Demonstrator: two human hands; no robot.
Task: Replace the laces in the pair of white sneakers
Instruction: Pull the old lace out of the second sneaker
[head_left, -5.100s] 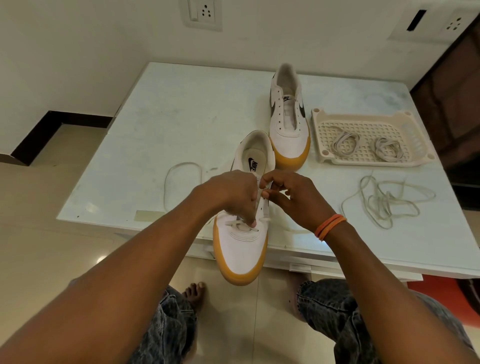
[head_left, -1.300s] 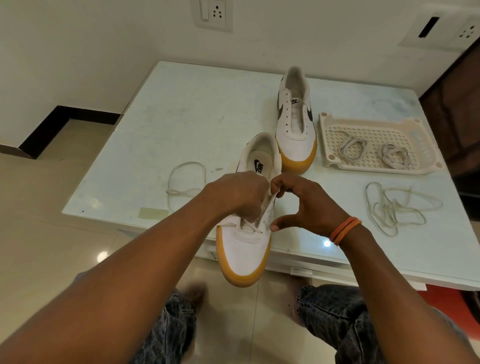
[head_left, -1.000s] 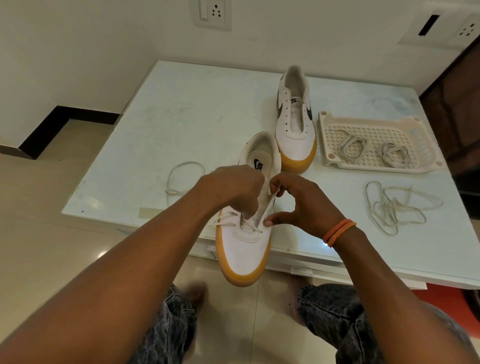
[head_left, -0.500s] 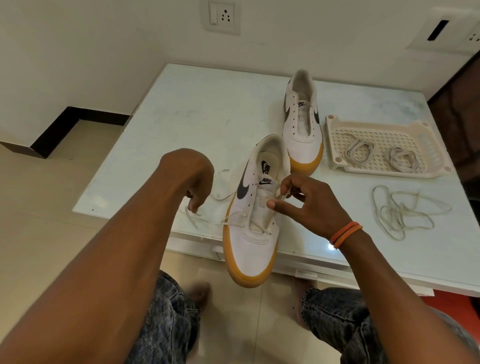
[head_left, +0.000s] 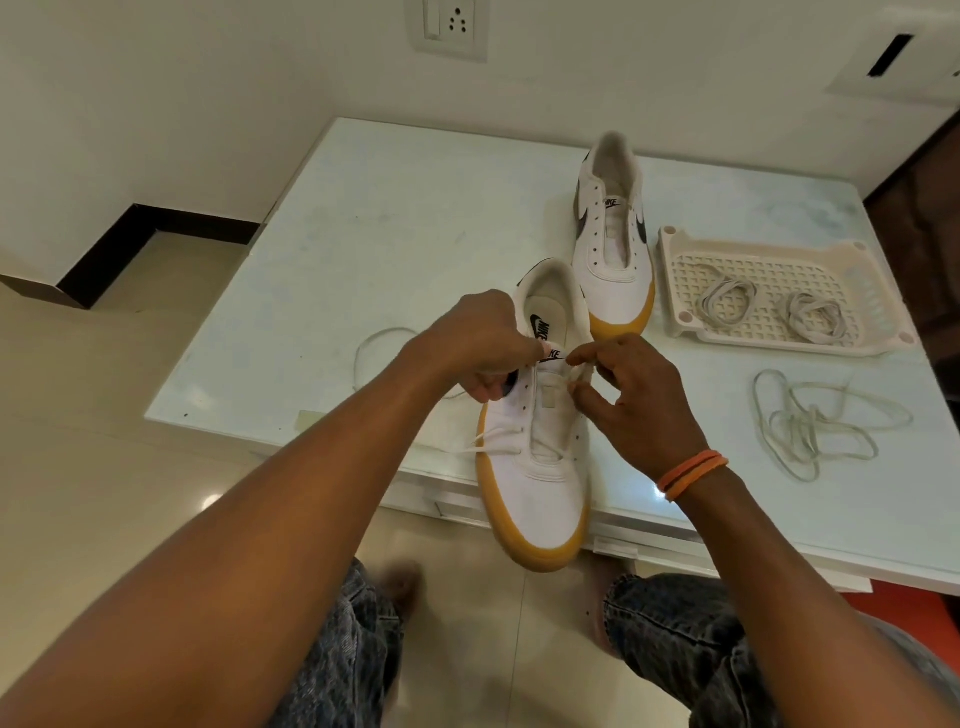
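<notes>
Left hand (head_left: 480, 345) is back at the near sneaker (head_left: 535, 447) after pulling slack out left, fingers curled at the tongue; right hand (head_left: 631, 397) pinches the lace (head_left: 493, 447). Bottom row threaded, next eyelets pending. Far sneaker (head_left: 613, 244) unlaced.

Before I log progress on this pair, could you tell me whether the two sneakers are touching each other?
Cannot tell. In the head view the near sneaker's heel overlaps the far sneaker's toe, so no gap or contact shows plainly.
</notes>
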